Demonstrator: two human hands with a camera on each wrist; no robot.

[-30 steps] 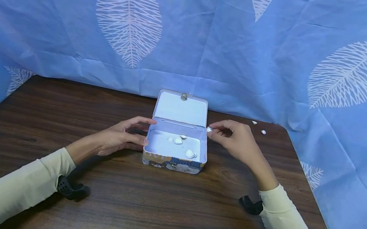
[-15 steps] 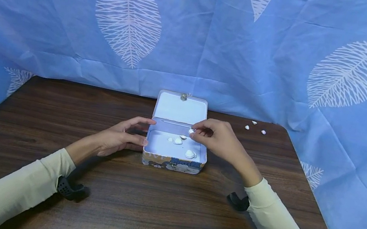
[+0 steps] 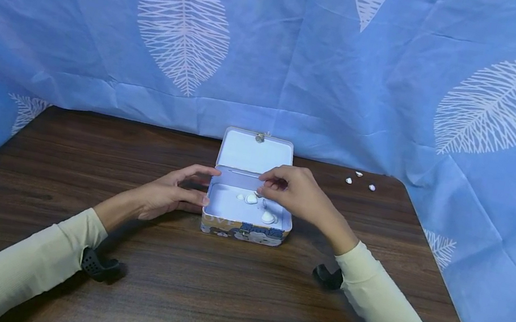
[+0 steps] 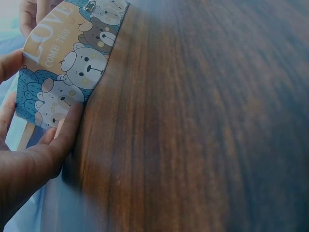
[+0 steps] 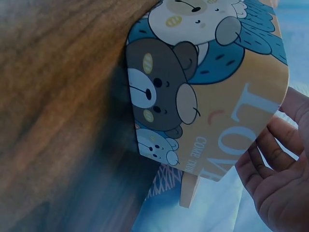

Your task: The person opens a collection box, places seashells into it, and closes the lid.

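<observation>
A small tin box (image 3: 244, 231) stands with its lid (image 3: 255, 152) raised, its front printed with cartoon bears. My left hand (image 3: 168, 191) holds the box's left side, thumb and index at the rim; the left wrist view has its fingers (image 4: 66, 133) against the tin. Over the box's right rear part is my right hand (image 3: 296, 191), thumb and index slightly apart with no shell visible between them. White seashells lie inside, among them one shell (image 3: 268, 217) near the front right and another shell (image 3: 251, 198) in the middle. Right-hand fingers (image 5: 277, 145) show behind the printed front in the right wrist view.
Three loose shells lie at the back right of the dark wooden table (image 3: 194, 288), one being a white shell (image 3: 349, 180). A blue leaf-patterned cloth (image 3: 277, 49) hangs close behind the lid. Black straps circle both sleeves.
My right hand has moved left from beside the box to over it, and the shell it pinched no longer shows between its fingers. My left hand stays at the box's side.
</observation>
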